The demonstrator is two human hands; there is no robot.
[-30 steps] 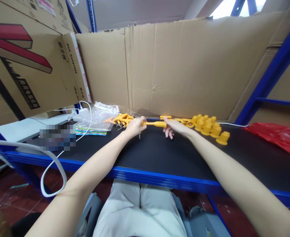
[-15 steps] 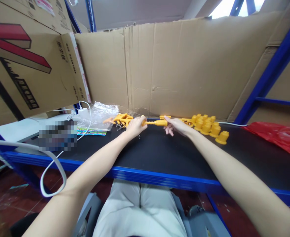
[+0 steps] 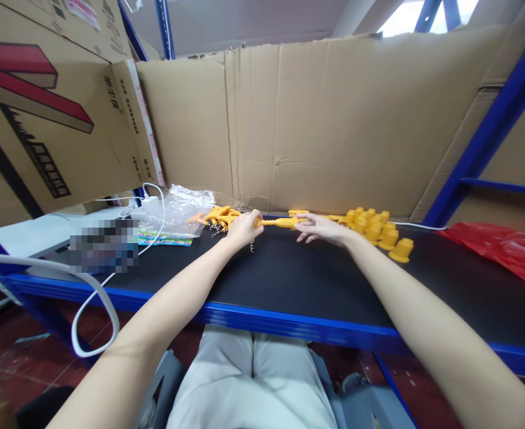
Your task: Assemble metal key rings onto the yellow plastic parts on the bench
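Note:
Both of my arms reach across the black shelf top (image 3: 289,280) to its far side. My left hand (image 3: 243,227) is closed round one end of a long yellow plastic piece (image 3: 280,223), and a small metal spiral hangs below that fist. My right hand (image 3: 322,229) pinches the other end of the same piece with the thumb and forefinger, the remaining fingers stretched out. Just left of my left hand lies a heap of yellow plastic parts with metal spirals (image 3: 217,215).
Several yellow cup-shaped caps (image 3: 378,229) stand to the right of my right hand. A crumpled clear plastic bag (image 3: 179,208) and white cables (image 3: 96,298) lie at the left, a red bag (image 3: 503,250) at the right. Cardboard sheets wall off the back and left.
My right hand has shifted slightly right along the yellow piece and its fingers have flattened out. My left hand has stayed put.

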